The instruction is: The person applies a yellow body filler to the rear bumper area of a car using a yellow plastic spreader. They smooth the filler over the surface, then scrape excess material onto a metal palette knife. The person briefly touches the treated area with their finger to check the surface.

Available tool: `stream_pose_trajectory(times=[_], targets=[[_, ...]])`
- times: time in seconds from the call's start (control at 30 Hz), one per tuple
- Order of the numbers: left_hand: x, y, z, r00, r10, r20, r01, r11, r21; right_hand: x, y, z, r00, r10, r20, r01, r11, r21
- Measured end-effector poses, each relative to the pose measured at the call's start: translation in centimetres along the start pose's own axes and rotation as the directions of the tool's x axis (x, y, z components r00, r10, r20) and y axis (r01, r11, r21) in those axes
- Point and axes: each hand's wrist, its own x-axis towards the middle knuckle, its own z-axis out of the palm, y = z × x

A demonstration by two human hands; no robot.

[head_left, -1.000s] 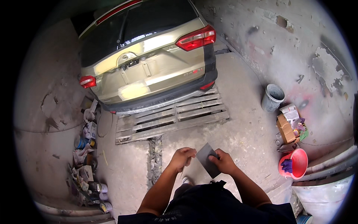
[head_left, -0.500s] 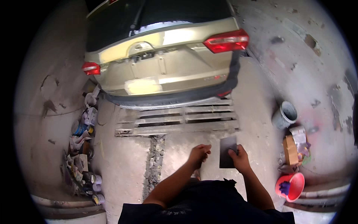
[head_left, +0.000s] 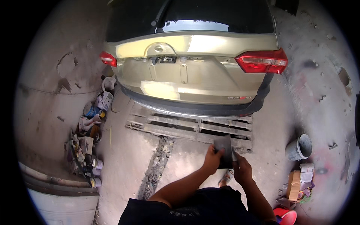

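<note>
A dark grey rectangular sheet point(head_left: 225, 150) is held upright in front of me by both hands. My left hand point(head_left: 212, 159) grips its left edge and my right hand point(head_left: 242, 168) grips its lower right edge. Just ahead is the rear of a gold car point(head_left: 195, 71) with red tail lights and a dark rear window. A wooden pallet point(head_left: 187, 125) lies on the concrete floor under the car's bumper. My foot in a light shoe point(head_left: 226, 177) shows below the sheet.
Several paint cans and crumpled papers point(head_left: 88, 142) line the left wall. A grey bucket point(head_left: 299, 147), a cardboard box point(head_left: 294, 184) and a red tub point(head_left: 287, 216) stand at the right. A rough crack point(head_left: 157, 165) runs along the floor.
I have come closer to the car, which now fills the upper view. The sheet stays in both hands and now stands more upright over the pallet's near edge.
</note>
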Motion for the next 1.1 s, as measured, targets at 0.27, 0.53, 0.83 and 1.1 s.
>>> stream_pose_trajectory(times=[0.27, 0.53, 0.83, 1.1], targets=[[5.3, 3.1, 6.1, 0.994, 0.110, -0.003, -0.110, 0.994, 0.013, 3.1, 12.3, -3.6, 0.900, 0.399, 0.173, -0.425, 0.891, 0.157], [8.3, 0.3, 8.5, 0.993, 0.088, -0.082, -0.070, 0.976, 0.204, 10.3, 14.6, -3.6, 0.732, 0.159, 0.663, -0.419, 0.872, 0.253], [14.9, 1.1, 5.7, 0.981, 0.003, 0.193, -0.113, 0.821, 0.560, 18.4, 19.3, 0.3, 0.846, 0.474, 0.243, -0.533, 0.762, 0.368], [19.9, -4.3, 5.8, 0.998, -0.062, -0.003, 0.062, 0.990, 0.126, 18.8, 19.8, 3.5, 0.639, 0.434, 0.636, -0.505, 0.859, -0.079]])
